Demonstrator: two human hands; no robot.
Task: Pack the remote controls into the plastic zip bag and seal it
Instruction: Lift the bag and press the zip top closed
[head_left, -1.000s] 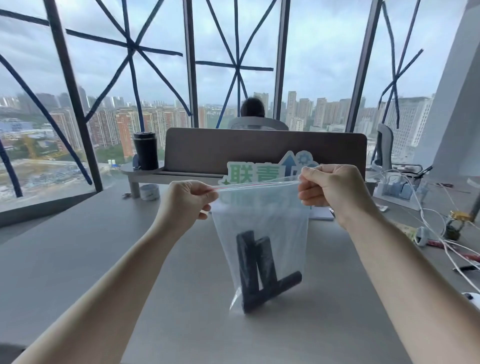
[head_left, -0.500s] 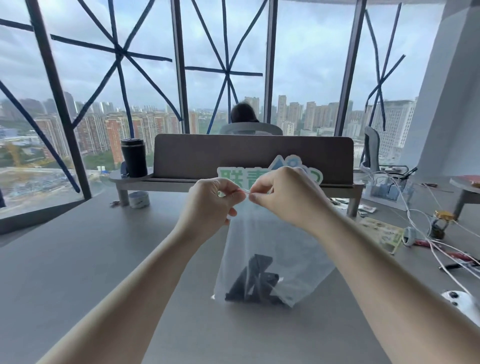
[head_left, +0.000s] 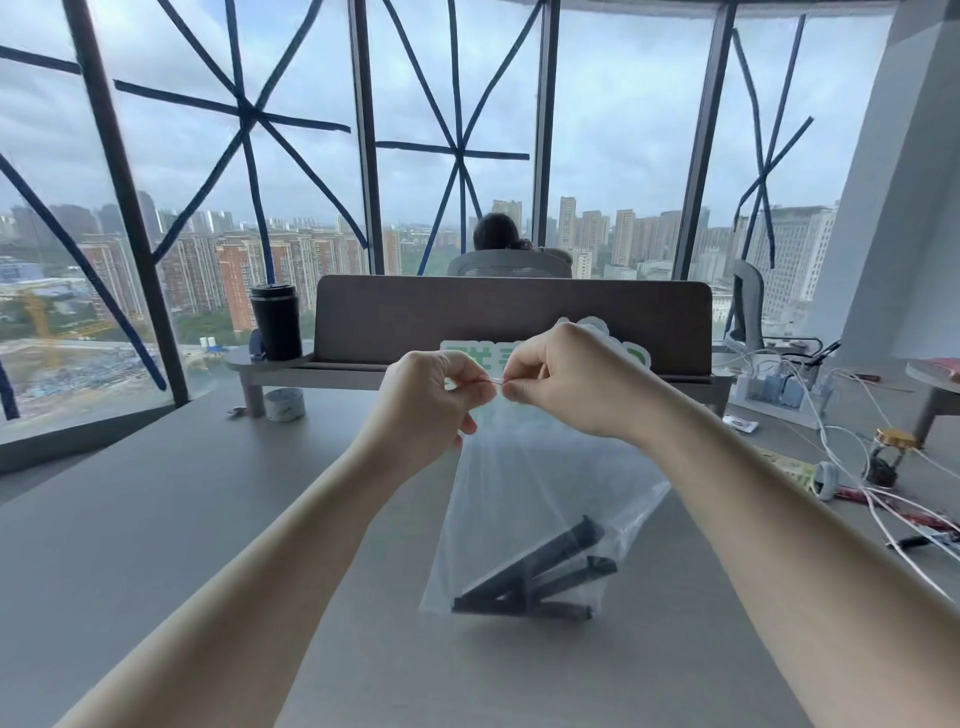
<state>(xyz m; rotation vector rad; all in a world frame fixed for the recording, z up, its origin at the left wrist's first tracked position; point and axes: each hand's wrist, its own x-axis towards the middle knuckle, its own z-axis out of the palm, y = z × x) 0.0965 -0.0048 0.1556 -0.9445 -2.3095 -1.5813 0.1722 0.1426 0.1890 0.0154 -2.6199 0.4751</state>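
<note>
I note both hands, left hand (head_left: 426, 400) and right hand (head_left: 566, 384), pinching the zip bag (head_left: 524, 499) top, closer together than before; remote controls (head_left: 535, 582) inside, apparently resting on the tabletop (head_left: 156, 519).

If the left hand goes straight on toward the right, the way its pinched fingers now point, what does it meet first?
Almost at once it meets the right hand. The left hand pinches the top edge of the plastic bag, and only a short piece of that edge separates the two hands.
</note>
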